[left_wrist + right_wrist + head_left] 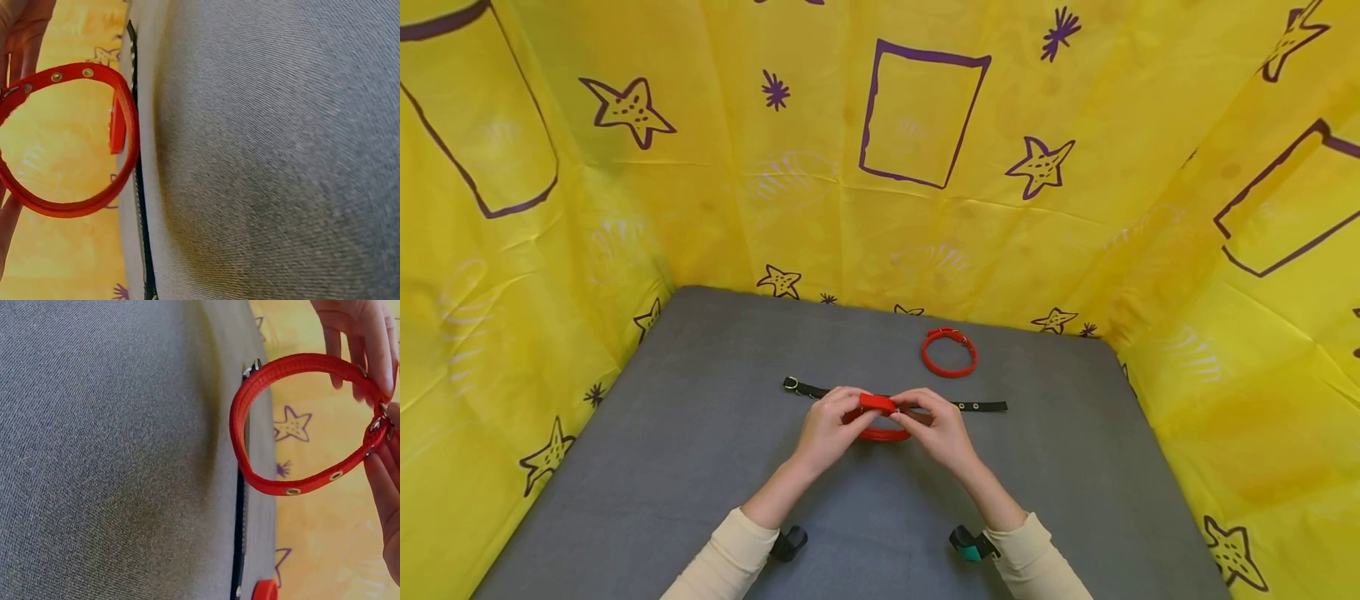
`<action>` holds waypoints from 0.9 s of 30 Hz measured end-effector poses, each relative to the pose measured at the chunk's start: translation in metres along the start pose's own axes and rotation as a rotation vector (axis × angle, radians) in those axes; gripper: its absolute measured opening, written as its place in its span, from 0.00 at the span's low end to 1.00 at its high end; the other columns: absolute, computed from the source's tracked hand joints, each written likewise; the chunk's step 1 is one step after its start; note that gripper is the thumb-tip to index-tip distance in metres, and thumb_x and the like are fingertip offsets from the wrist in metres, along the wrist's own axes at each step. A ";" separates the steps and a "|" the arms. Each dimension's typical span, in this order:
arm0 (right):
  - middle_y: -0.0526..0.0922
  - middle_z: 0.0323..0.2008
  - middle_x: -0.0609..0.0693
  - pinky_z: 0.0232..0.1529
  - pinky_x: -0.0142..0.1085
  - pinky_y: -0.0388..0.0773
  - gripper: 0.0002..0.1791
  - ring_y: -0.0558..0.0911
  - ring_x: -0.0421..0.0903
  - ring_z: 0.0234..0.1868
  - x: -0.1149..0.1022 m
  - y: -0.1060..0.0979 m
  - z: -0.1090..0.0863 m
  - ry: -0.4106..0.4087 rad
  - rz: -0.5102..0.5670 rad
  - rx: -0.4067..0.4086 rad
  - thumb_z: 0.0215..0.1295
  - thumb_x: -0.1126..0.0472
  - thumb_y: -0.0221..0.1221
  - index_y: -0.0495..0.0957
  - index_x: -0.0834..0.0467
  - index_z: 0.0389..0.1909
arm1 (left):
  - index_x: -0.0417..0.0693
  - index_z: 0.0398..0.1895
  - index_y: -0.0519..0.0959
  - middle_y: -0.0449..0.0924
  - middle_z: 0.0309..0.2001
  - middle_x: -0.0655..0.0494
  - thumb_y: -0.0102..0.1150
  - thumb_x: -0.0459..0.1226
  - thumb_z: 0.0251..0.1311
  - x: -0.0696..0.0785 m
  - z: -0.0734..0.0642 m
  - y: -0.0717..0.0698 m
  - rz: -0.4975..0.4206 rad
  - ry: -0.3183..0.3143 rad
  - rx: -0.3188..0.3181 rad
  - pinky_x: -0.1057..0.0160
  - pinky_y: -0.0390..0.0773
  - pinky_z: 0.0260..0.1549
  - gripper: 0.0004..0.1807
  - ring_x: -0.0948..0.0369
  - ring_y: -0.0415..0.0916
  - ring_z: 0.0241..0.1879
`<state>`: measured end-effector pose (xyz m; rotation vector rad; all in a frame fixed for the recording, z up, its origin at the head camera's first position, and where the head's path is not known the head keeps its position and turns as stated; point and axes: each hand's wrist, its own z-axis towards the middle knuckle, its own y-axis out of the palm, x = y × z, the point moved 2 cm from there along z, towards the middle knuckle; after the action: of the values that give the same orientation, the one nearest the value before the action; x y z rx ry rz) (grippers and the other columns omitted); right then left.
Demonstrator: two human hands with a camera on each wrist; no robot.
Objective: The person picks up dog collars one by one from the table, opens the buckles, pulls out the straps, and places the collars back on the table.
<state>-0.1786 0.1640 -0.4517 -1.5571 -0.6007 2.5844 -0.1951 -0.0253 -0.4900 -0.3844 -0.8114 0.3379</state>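
Observation:
A red collar (883, 435) with metal eyelets is held above the table, closed into a loop. My left hand (831, 427) pinches it on the left of its buckle, and my right hand (942, 429) pinches the strap on the right. In the right wrist view the fingers of both hands meet at the buckle (381, 422), while the round loop (294, 362) hangs away from them. Fingers partly cover the buckle, so how far the strap is threaded cannot be told. Behind the hands a black collar (981, 407) lies stretched out flat, its middle hidden.
A second red collar (950, 372), buckled into a ring, lies farther back on the grey table (700, 400). Yellow cloth walls (820, 217) with purple drawings rise at the back and both sides. Dark devices (790, 543) are strapped to the wrists.

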 end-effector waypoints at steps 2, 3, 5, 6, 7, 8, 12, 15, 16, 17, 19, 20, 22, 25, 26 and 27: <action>0.82 0.41 0.61 0.42 0.44 0.82 0.12 0.83 0.57 0.42 -0.002 0.001 0.000 -0.003 -0.010 -0.008 0.57 0.75 0.66 0.82 0.69 0.43 | 0.48 0.30 0.87 0.84 0.35 0.59 0.74 0.36 0.50 0.002 0.001 0.000 0.003 -0.002 -0.023 0.64 0.76 0.28 0.05 0.63 0.77 0.34; 0.82 0.41 0.61 0.43 0.43 0.82 0.12 0.83 0.56 0.42 -0.002 0.001 0.000 -0.006 -0.013 -0.012 0.57 0.75 0.66 0.82 0.69 0.43 | 0.48 0.30 0.87 0.84 0.34 0.59 0.75 0.36 0.50 0.002 0.001 0.000 0.002 -0.007 -0.031 0.64 0.77 0.28 0.05 0.63 0.77 0.33; 0.82 0.40 0.60 0.43 0.40 0.82 0.12 0.83 0.55 0.41 -0.003 0.002 0.000 -0.013 -0.023 -0.017 0.56 0.75 0.66 0.82 0.69 0.43 | 0.48 0.30 0.87 0.84 0.34 0.59 0.75 0.36 0.49 0.003 0.001 0.001 -0.003 -0.018 -0.042 0.65 0.77 0.28 0.05 0.63 0.77 0.33; 0.82 0.40 0.60 0.43 0.40 0.82 0.12 0.83 0.55 0.41 -0.003 0.002 -0.001 -0.021 -0.025 -0.019 0.56 0.75 0.66 0.82 0.69 0.42 | 0.47 0.30 0.88 0.84 0.33 0.59 0.75 0.36 0.49 0.003 0.001 0.001 -0.005 -0.021 -0.044 0.66 0.77 0.28 0.05 0.63 0.77 0.32; 0.82 0.40 0.60 0.43 0.40 0.82 0.12 0.83 0.55 0.41 -0.004 0.003 -0.001 -0.028 -0.024 -0.023 0.56 0.75 0.66 0.82 0.69 0.42 | 0.47 0.30 0.88 0.84 0.33 0.59 0.75 0.36 0.49 0.003 0.001 0.001 -0.007 -0.026 -0.047 0.66 0.76 0.28 0.06 0.63 0.77 0.32; 0.82 0.40 0.61 0.42 0.41 0.82 0.12 0.83 0.55 0.41 -0.004 0.003 -0.001 -0.039 -0.022 -0.026 0.56 0.75 0.66 0.82 0.69 0.42 | 0.47 0.29 0.87 0.84 0.33 0.59 0.75 0.37 0.49 0.003 0.002 0.002 -0.008 -0.028 -0.050 0.66 0.76 0.27 0.06 0.63 0.76 0.31; 0.83 0.39 0.62 0.41 0.46 0.82 0.12 0.83 0.56 0.40 -0.005 0.003 -0.001 -0.068 -0.025 -0.033 0.55 0.76 0.66 0.82 0.70 0.41 | 0.47 0.30 0.87 0.84 0.32 0.60 0.76 0.36 0.47 0.004 0.002 0.003 -0.012 -0.044 -0.065 0.67 0.77 0.28 0.07 0.63 0.77 0.30; 0.83 0.39 0.61 0.41 0.48 0.82 0.12 0.83 0.55 0.41 -0.005 0.003 0.000 -0.067 -0.031 -0.034 0.55 0.76 0.66 0.82 0.69 0.42 | 0.46 0.31 0.87 0.84 0.32 0.59 0.76 0.35 0.47 0.004 0.003 0.003 -0.013 -0.050 -0.077 0.65 0.79 0.30 0.08 0.63 0.78 0.31; 0.83 0.39 0.61 0.41 0.48 0.82 0.12 0.83 0.55 0.41 -0.006 0.003 0.000 -0.066 -0.034 -0.034 0.55 0.76 0.66 0.82 0.69 0.42 | 0.46 0.31 0.87 0.84 0.32 0.59 0.76 0.35 0.47 0.004 0.003 0.003 -0.011 -0.050 -0.080 0.65 0.79 0.30 0.08 0.63 0.78 0.31; 0.83 0.39 0.61 0.42 0.48 0.82 0.12 0.83 0.55 0.41 -0.006 0.003 0.001 -0.065 -0.035 -0.034 0.55 0.76 0.66 0.83 0.69 0.42 | 0.46 0.31 0.87 0.84 0.32 0.58 0.76 0.35 0.46 0.004 0.003 0.003 -0.009 -0.049 -0.083 0.64 0.79 0.30 0.08 0.63 0.79 0.31; 0.83 0.39 0.61 0.42 0.47 0.82 0.12 0.83 0.55 0.40 -0.006 0.003 0.001 -0.065 -0.040 -0.035 0.55 0.75 0.66 0.83 0.69 0.41 | 0.46 0.31 0.87 0.84 0.32 0.58 0.76 0.34 0.46 0.003 0.004 0.004 -0.006 -0.048 -0.090 0.64 0.79 0.30 0.08 0.63 0.79 0.31; 0.83 0.39 0.60 0.42 0.47 0.82 0.12 0.83 0.55 0.40 -0.006 0.003 0.001 -0.066 -0.040 -0.036 0.55 0.75 0.66 0.83 0.69 0.41 | 0.46 0.31 0.87 0.84 0.32 0.58 0.76 0.34 0.46 0.003 0.004 0.004 -0.001 -0.050 -0.094 0.64 0.79 0.30 0.08 0.63 0.79 0.31; 0.83 0.39 0.60 0.42 0.46 0.82 0.12 0.83 0.54 0.40 -0.006 0.003 0.001 -0.064 -0.041 -0.037 0.55 0.75 0.67 0.83 0.68 0.41 | 0.46 0.31 0.87 0.84 0.32 0.58 0.76 0.34 0.46 0.002 0.004 0.005 0.006 -0.055 -0.100 0.64 0.79 0.31 0.08 0.63 0.79 0.31; 0.83 0.39 0.60 0.42 0.46 0.82 0.12 0.83 0.55 0.40 -0.006 0.004 0.001 -0.063 -0.036 -0.038 0.55 0.75 0.67 0.83 0.68 0.41 | 0.47 0.31 0.87 0.84 0.32 0.59 0.75 0.33 0.47 0.003 0.003 0.005 0.013 -0.064 -0.104 0.65 0.79 0.31 0.07 0.64 0.79 0.32; 0.83 0.39 0.60 0.42 0.46 0.82 0.12 0.83 0.55 0.40 -0.006 0.004 0.001 -0.063 -0.032 -0.038 0.55 0.75 0.67 0.83 0.69 0.41 | 0.47 0.30 0.87 0.83 0.32 0.60 0.75 0.33 0.47 0.003 0.003 0.005 0.014 -0.067 -0.103 0.65 0.79 0.31 0.07 0.64 0.78 0.32; 0.83 0.39 0.60 0.42 0.46 0.82 0.12 0.83 0.55 0.40 -0.006 0.004 0.001 -0.066 -0.030 -0.038 0.55 0.75 0.67 0.83 0.69 0.41 | 0.48 0.30 0.87 0.83 0.32 0.60 0.74 0.33 0.47 0.003 0.003 0.006 0.014 -0.068 -0.102 0.65 0.78 0.30 0.06 0.64 0.78 0.31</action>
<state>-0.1759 0.1585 -0.4474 -1.4662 -0.6774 2.6259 -0.1959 -0.0183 -0.4885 -0.4764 -0.8954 0.3246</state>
